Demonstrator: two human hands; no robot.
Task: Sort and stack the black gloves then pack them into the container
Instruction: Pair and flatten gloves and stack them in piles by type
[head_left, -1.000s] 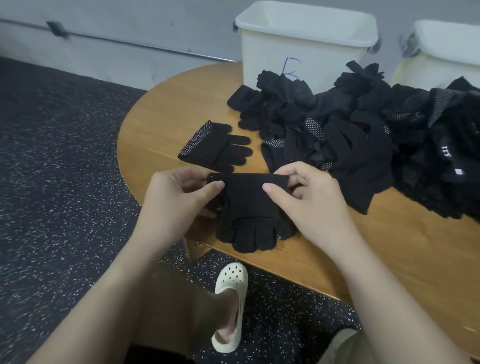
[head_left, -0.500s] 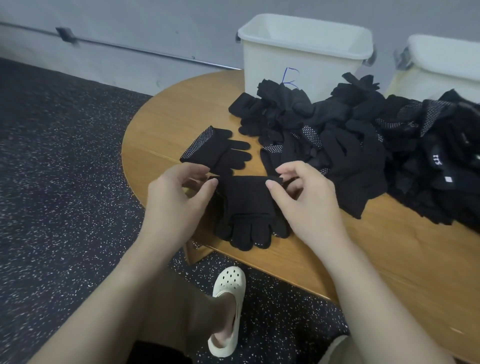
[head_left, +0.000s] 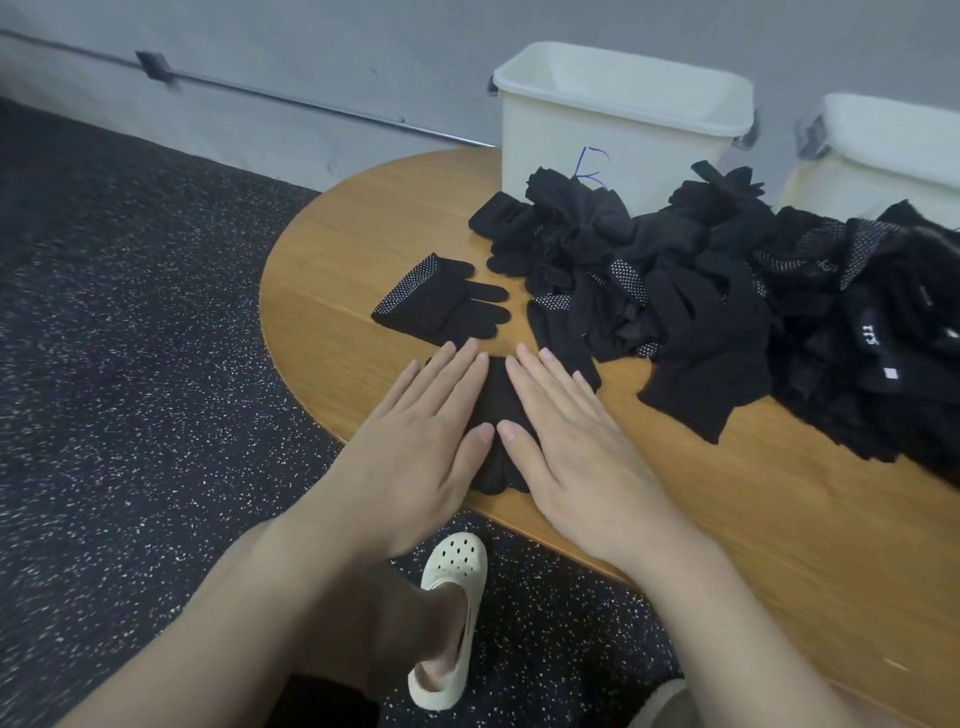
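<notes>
Black glove (head_left: 496, 410) flat | under both hands' straight fingers (head_left: 457, 371)

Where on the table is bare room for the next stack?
Bare wood lies left of the folded pair, toward the table rim, and near-right of the right hand. The glove pile crowds the far right, against both bins.
</notes>
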